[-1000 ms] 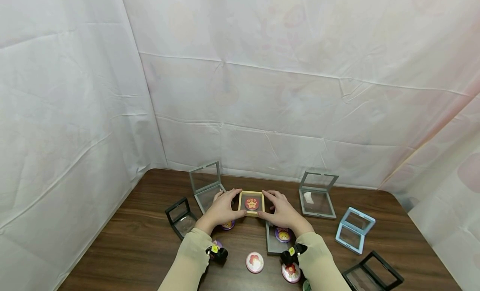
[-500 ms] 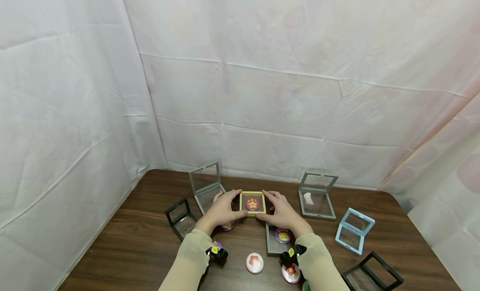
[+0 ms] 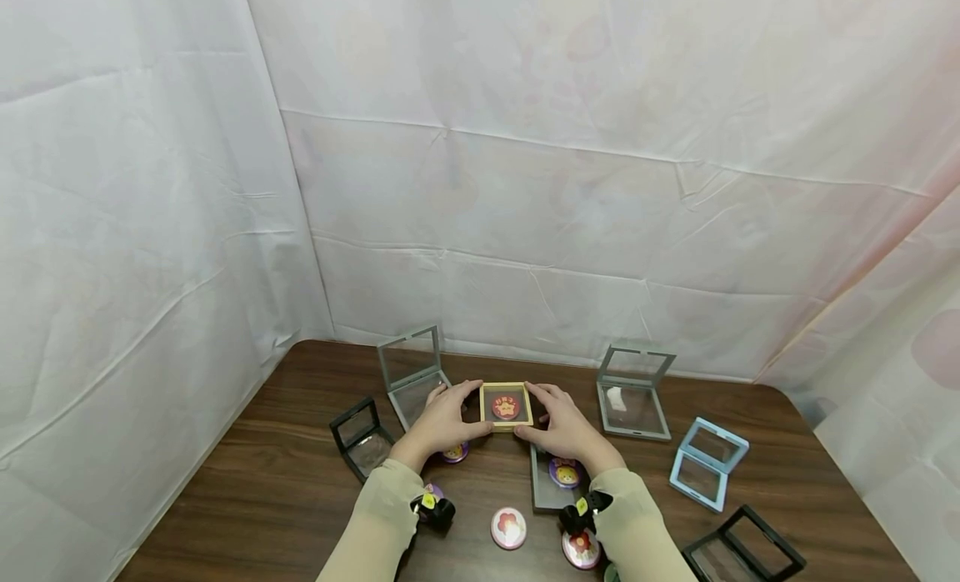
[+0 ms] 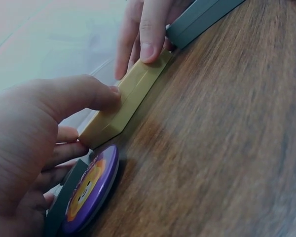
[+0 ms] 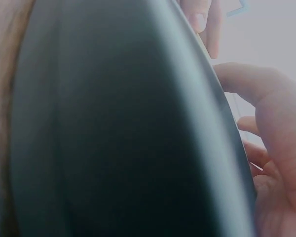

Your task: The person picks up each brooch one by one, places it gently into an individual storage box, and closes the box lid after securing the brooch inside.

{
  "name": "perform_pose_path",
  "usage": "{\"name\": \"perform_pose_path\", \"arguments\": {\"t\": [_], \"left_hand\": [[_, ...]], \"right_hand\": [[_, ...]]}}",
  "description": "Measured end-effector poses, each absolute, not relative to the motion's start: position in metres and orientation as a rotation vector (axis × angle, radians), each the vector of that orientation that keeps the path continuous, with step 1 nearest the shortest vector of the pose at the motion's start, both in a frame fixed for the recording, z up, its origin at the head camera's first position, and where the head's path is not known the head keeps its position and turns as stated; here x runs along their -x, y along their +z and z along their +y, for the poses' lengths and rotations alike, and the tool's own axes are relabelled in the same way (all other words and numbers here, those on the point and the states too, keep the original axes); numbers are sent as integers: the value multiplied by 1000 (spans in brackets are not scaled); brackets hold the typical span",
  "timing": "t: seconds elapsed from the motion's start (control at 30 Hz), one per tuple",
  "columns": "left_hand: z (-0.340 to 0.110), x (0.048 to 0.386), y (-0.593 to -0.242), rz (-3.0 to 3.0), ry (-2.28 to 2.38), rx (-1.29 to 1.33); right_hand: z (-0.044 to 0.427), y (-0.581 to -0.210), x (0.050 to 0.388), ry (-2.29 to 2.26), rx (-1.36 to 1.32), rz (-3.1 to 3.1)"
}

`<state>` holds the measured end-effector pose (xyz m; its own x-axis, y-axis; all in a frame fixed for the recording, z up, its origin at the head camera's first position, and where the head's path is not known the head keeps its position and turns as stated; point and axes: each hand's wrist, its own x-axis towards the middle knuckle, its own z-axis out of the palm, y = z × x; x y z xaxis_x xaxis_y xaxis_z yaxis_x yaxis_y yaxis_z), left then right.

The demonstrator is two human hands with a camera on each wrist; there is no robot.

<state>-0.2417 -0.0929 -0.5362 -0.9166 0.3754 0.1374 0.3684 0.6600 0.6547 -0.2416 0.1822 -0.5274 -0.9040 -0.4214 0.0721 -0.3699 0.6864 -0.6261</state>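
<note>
Both hands hold a small square yellow frame (image 3: pixel 486 398) with a round red star badge (image 3: pixel 506 408) inside it. The left hand (image 3: pixel 444 419) pinches its left side, thumb at the near edge and index finger at the far corner; the right hand (image 3: pixel 564 423) does the same on the right. From the left wrist, the left hand (image 4: pixel 34 128) has its thumb on the side of the yellow frame (image 4: pixel 130 94), by a purple-rimmed badge (image 4: pixel 92 190). A grey case (image 5: pixel 118 123) fills much of the right wrist view, partly covering the right hand (image 5: pixel 281 133).
Opened grey cases stand at the back left (image 3: pixel 411 386) and back right (image 3: pixel 637 407). A black case (image 3: pixel 367 449) lies left; a blue case (image 3: pixel 699 480) and another black one (image 3: pixel 742 549) lie right. Near the front are flower badges (image 3: pixel 508 529) (image 3: pixel 581 549) and a purple badge (image 3: pixel 564 472) on grey.
The yellow frame's near side shows slightly different tilt between the fingers, and it has shifted very slightly right since the earliest frame. Both hands keep nearly the same place.
</note>
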Motion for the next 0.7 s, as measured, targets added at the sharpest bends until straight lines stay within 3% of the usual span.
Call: {"name": "perform_pose_path", "arguments": {"t": [0.7], "left_hand": [[-93,242,-537,2840,1144,-630]], "right_hand": [[181,-530,244,-1021,678,2838]]}}
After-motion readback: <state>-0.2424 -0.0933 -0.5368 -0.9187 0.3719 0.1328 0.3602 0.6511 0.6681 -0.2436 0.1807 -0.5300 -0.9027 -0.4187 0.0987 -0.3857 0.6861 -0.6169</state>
